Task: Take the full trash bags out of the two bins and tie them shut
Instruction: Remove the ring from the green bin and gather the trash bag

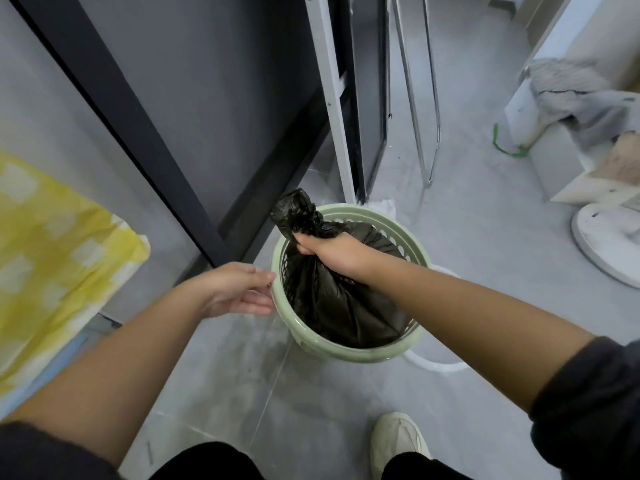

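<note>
Right hand fingers curl tight around the soft, crinkly black trash bag's gathered neck, just below its knot; left hand, fingers relaxed, steadies the green bin.

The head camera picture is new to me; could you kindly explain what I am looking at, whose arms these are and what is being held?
There is no machine here. A person wears a wide-angle camera on the head, so you look down along their own two arms to the grey tiled floor. On it stands a pale green perforated plastic bin lined with a black plastic trash bag. The right hand grips the bag's gathered neck just below a knot, while the bag's body sits inside the bin. The left hand is open, fingers straight, at the bin's outer rim and holds nothing. Near the bottom edge is the person's pale shoe; at the left lies a yellow-and-white checked cloth.
</note>
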Available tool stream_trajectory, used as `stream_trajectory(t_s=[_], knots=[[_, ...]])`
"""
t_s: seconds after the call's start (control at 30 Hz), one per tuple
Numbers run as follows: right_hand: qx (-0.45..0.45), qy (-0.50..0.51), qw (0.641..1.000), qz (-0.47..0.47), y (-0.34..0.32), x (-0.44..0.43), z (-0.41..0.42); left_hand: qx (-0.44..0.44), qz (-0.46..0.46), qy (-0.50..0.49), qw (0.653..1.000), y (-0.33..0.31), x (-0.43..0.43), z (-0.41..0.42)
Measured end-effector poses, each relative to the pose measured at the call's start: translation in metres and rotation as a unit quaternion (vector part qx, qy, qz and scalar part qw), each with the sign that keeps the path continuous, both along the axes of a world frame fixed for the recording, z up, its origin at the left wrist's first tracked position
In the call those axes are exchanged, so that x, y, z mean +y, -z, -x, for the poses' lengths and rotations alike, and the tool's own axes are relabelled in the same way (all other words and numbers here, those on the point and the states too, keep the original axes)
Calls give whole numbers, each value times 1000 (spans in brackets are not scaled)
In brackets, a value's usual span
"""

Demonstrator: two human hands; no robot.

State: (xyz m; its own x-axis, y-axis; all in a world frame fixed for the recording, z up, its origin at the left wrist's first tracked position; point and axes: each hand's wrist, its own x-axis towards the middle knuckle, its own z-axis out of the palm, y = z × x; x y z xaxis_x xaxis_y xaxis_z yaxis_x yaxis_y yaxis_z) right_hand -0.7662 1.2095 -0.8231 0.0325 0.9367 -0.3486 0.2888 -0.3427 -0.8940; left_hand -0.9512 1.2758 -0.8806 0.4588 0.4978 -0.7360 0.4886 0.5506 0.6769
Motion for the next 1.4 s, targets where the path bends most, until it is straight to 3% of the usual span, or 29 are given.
stream_trajectory(t_s=[0.23, 0.73, 0.9, 1.0, 1.1, 1.17, 1.23, 1.33, 1.4], knots=[[-47, 53, 997, -41, -25, -1, -19, -19, -17, -58, 998, 8, -8, -14], [-76, 120, 985, -102, -96, -16, -53, 46, -30, -86, 995, 23, 5, 2], [-98, 152, 976, -123, -130, -24, -56, 102, -78, -132, 983, 23, 10, -3], [-111, 170, 970, -136, -154, -30, -64, 162, -118, -180, 963, 24, 20, 1], [-112, 180, 967, -141, -166, -42, -75, 264, -199, -145, 933, 26, 35, 6], [-127, 195, 962, -144, -165, -52, -85, 334, -257, -101, 901, 16, 31, -2], [-141, 205, 959, -138, -161, -62, -94, 384, -367, -38, 847, 2, 16, -15], [-156, 232, 952, -123, -151, -77, -109, 345, -531, 72, 771, -14, -7, -43], [-160, 254, 947, -114, -141, -86, -123, 299, -558, 122, 764, -22, -21, -72]])
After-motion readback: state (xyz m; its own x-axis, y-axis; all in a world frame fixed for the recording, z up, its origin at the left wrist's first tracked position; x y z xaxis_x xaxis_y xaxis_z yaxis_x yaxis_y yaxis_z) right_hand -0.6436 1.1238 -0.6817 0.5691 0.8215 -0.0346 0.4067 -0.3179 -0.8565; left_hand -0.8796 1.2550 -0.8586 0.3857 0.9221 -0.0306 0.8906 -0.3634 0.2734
